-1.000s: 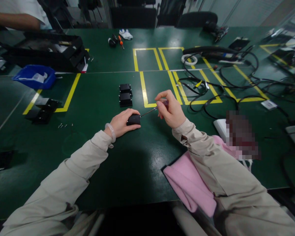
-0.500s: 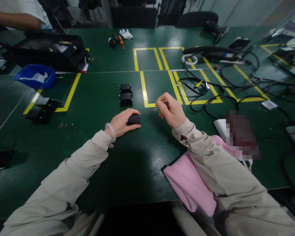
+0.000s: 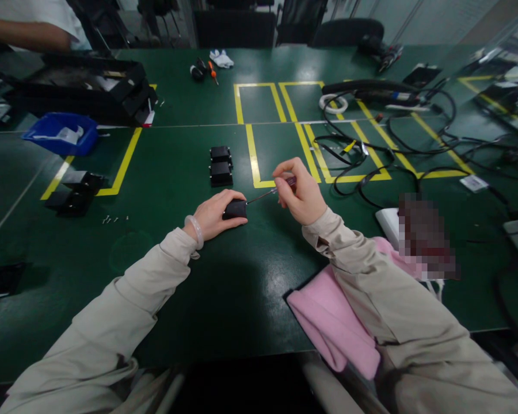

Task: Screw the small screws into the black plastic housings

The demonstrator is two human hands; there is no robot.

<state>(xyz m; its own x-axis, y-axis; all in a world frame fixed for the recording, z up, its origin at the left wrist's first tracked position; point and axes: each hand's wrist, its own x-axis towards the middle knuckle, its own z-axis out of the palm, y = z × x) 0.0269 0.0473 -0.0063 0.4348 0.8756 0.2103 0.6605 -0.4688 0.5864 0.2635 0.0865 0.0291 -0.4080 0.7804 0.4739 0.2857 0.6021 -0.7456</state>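
My left hand point(image 3: 216, 215) is closed around a small black box point(image 3: 235, 209), keeping it against the green table. In my right hand point(image 3: 297, 190) is a screwdriver point(image 3: 263, 196), its handle gripped between the fingers. The thin shaft slants down to the left, and its tip meets the right end of the box. Just beyond my left hand, two similar black boxes point(image 3: 221, 165) stand one behind the other, with small bright screw heads at their sides. A few loose screws point(image 3: 110, 219) lie on the table to the left.
Further left are more black parts point(image 3: 75, 192), a blue bin point(image 3: 63, 135) and a black tray point(image 3: 90, 86). Black cables point(image 3: 384, 152) sprawl on the right. A pink cloth point(image 3: 334, 322) lies under my right forearm. Another person's arm point(image 3: 26, 34) shows at the far left.
The fingers of my right hand have shifted slightly on the screwdriver handle. The box and my left hand stay in the same place.
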